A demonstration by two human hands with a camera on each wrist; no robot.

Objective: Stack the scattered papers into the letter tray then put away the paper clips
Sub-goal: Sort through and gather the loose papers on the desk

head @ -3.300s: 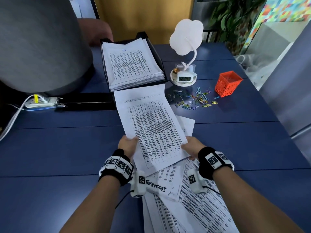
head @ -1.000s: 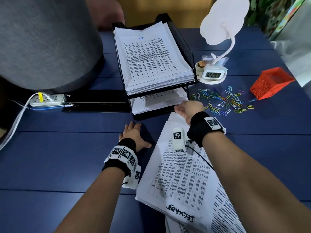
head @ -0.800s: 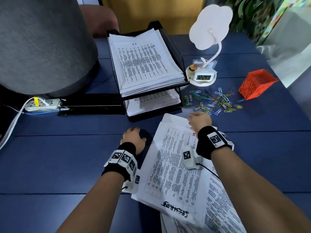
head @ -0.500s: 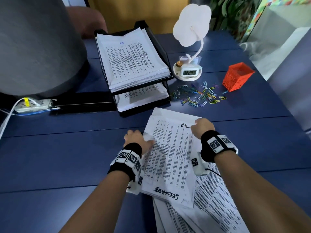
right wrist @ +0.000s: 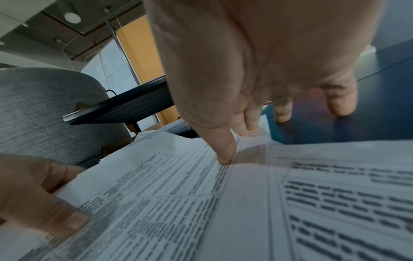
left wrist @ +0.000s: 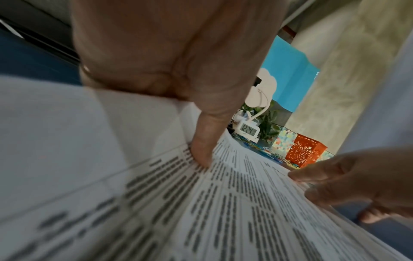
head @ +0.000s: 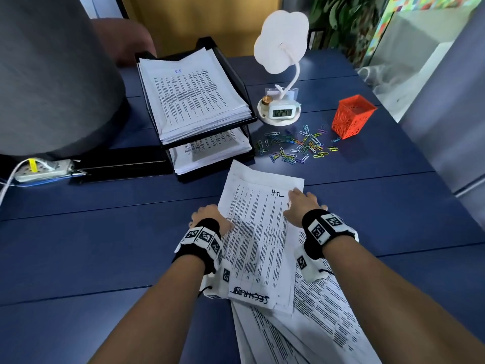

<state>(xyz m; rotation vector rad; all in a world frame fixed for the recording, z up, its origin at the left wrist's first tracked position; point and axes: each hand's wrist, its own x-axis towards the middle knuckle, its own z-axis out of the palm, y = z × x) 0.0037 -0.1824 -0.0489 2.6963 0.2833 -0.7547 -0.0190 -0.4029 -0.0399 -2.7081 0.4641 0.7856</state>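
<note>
The top sheet [head: 258,232] of the loose papers [head: 309,319] lies flat on the blue table [head: 91,258] between both hands: the left hand [head: 210,218] pinches its left edge, thumb on top and fingers seemingly tucked under, while the right hand [head: 301,206] rests on its right edge with fingers spread, some touching the table. The pile runs off the bottom of the head view, and the print is too blurry to read. Farther back stand the black mesh letter tray [head: 236,82], thick with paper, and the thin colored paper clips [head: 296,147] scattered beside an orange holey cup [head: 351,116].
</note>
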